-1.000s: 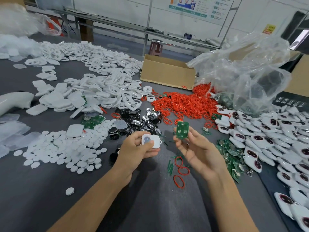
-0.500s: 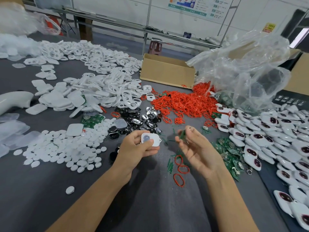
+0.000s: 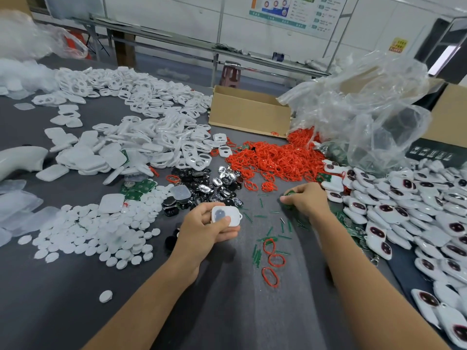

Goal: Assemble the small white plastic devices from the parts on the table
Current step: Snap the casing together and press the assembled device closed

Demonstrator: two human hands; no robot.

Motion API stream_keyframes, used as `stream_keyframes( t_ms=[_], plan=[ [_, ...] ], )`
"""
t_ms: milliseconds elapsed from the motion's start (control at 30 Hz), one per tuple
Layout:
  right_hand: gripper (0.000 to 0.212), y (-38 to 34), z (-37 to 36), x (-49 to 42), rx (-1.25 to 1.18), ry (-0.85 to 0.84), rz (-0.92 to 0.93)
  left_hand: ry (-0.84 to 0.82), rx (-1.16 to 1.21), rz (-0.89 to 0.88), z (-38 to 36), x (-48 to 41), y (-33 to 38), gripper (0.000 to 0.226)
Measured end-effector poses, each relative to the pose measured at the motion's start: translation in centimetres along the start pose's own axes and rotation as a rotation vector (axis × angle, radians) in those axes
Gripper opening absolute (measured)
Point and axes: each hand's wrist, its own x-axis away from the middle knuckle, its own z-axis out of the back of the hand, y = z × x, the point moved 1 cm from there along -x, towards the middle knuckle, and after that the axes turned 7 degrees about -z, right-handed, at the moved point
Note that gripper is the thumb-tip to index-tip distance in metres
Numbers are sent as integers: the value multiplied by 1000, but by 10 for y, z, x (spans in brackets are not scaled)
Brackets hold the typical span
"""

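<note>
White shell [image 3: 233,212] in left hand [image 3: 205,231] — right hand [image 3: 307,199] pinches green board [image 3: 287,195].

Nothing is legible: print on the wall poster [image 3: 285,11], characters on the yellow sign [image 3: 397,44] and white symbols on the black box [image 3: 434,151] are too small or blurred.

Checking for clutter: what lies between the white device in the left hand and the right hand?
In the head view, a few thin green slivers lie scattered on the grey table between the white device and the right hand.
</note>
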Motion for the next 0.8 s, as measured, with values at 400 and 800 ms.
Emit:
stream_keyframes(
  t_ms=[400, 800],
  plan=[
    [23, -14, -11, -9, 260, -23, -80, -9, 15, 5, 2, 0, -3, 26],
    [23, -24, -10, 4, 299, 60, -75, 5, -4, -15, -1, 7, 6, 27]
  ],
)
